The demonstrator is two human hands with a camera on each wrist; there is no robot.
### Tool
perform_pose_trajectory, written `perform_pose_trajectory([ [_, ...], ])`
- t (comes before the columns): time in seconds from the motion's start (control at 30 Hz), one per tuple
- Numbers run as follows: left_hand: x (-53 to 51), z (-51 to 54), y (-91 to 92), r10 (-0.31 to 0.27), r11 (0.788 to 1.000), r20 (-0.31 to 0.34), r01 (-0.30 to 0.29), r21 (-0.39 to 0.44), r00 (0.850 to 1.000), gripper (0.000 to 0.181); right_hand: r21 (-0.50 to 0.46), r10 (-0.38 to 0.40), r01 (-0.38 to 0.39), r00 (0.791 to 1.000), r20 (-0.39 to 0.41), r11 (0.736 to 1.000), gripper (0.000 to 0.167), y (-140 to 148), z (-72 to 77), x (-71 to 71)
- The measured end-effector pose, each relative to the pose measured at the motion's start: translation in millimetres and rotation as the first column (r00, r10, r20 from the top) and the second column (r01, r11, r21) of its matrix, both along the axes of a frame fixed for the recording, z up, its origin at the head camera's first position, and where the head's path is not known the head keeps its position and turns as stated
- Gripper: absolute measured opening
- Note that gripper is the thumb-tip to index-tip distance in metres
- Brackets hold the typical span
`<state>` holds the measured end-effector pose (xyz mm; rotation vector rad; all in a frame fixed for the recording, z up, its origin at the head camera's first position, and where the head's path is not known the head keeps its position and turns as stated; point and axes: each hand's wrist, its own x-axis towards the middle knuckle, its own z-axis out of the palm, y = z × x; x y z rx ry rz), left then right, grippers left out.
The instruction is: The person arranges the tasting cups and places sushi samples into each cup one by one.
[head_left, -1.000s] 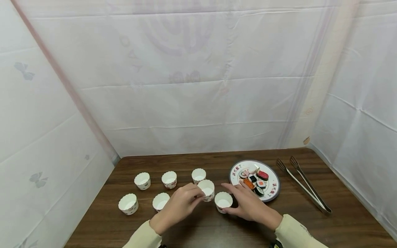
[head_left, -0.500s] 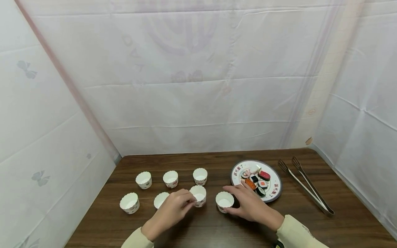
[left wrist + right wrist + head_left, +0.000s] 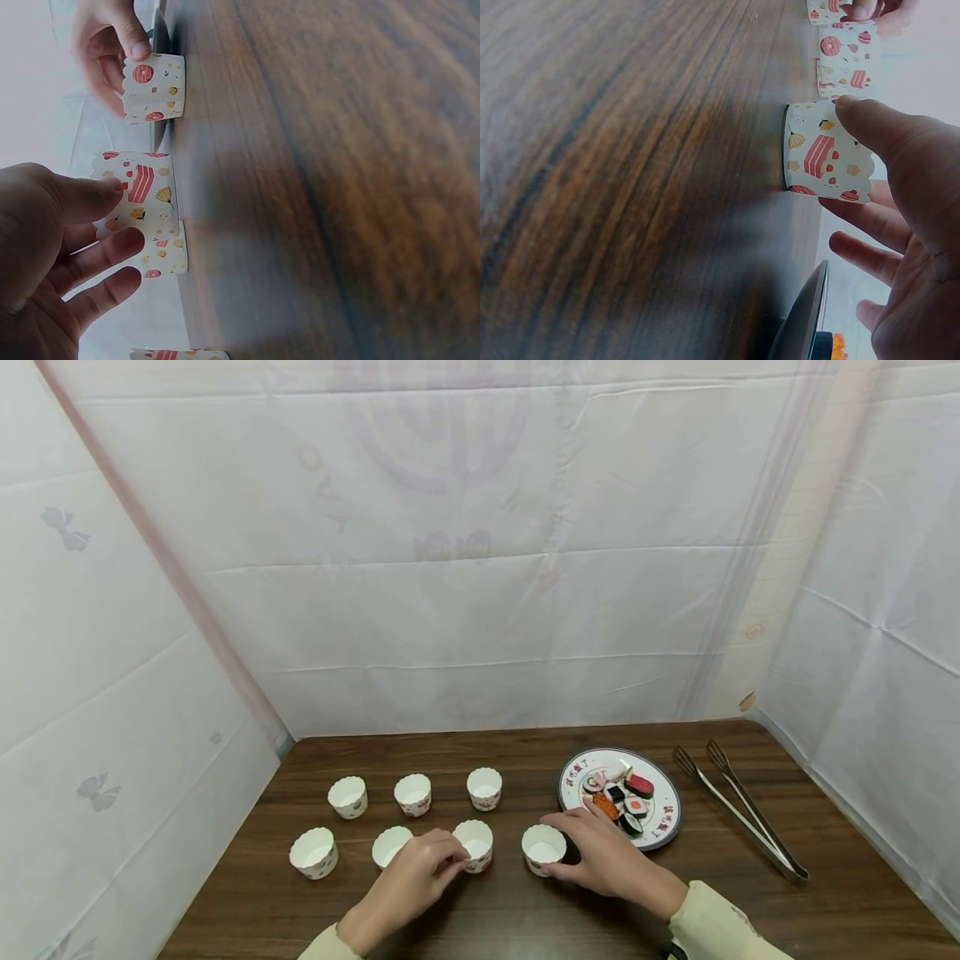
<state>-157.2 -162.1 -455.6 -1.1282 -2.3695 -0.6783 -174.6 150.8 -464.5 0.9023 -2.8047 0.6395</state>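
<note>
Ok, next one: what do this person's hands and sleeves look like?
The left hand and right hand are bare, ungloved. The left sleeve and right sleeve are pale cream-yellow; the right bears a faint, unclear marking. A dark item touched with yellow-green shows at that sleeve's edge.

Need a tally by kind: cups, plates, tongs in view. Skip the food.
White patterned cups: 7 (3 in the back row, 4 in the front)
Plate: 1
Tongs: 1 pair
Total: 9
</note>
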Motion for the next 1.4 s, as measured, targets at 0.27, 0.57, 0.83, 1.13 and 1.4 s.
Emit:
perform_pose_trajectory([
  [0.27,1.3,-6.9,-3.4,-0.003,1.000,0.026,0.003,-0.013,1.000,0.016,0.003,-0.001,0.001,1.000,-0.009,1.000,0.057,0.0,-0.1,0.5],
  [0.57,1.1,-8.5,-6.8,-0.015,1.000,0.037,0.016,-0.023,0.999,0.014,0.003,-0.002,0.002,1.000,-0.012,1.000,0.057,-1.7,0.5,-1.1],
  [0.83,1.4,-8.7,-7.3,-0.003,0.999,0.040,0.005,-0.037,0.999,0.020,0.006,0.012,-0.012,1.000,-0.022,1.000,0.056,-5.4,2.9,-12.4],
  [1.13,5.8,-9.0,-8.4,-0.018,1.000,0.007,0.018,-0.010,1.000,0.032,0.044,0.002,0.000,0.998,-0.064,0.999,0.054,-15.3,4.8,-27.9],
  [1.4,12.0,-5.4,-9.5,0.026,1.000,-0.037,-0.026,-0.006,0.999,0.033,0.053,-0.018,0.021,0.998,-0.057,0.998,0.054,-21.3,8.1,-35.0],
])
